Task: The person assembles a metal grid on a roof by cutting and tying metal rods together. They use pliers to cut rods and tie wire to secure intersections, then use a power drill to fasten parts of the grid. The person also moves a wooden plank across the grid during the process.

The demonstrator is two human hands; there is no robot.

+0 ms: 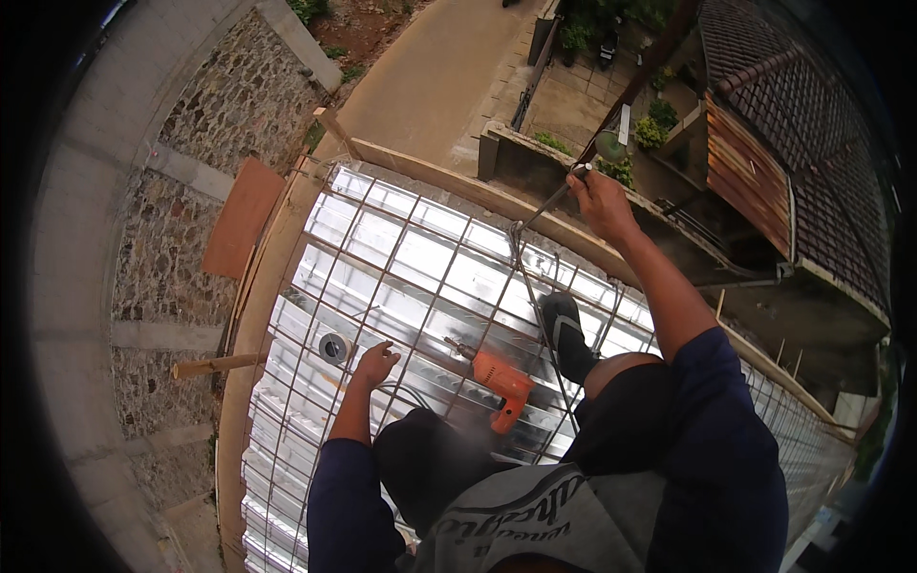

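My right hand (599, 201) is raised and gripping the end of a thin steel tool (544, 210) that hooks down onto the rebar mesh (420, 277) near the wooden edge board (497, 202). My left hand (374, 363) rests with spread fingers on a bar of the mesh over shiny corrugated metal decking (382, 239). An orange power drill (499, 380) lies on the mesh between my hands, by my knees. A small grey roll of wire (332, 347) sits just left of my left hand. My dark shoe (565, 329) stands on the mesh.
The deck is high up: a stone wall (201, 172) drops at left, a paved lane (439, 76) and tiled roofs (793, 115) lie far below beyond the edge board. A wooden pole (215, 365) sticks out at the left edge. A brown board (241, 218) leans on the wall.
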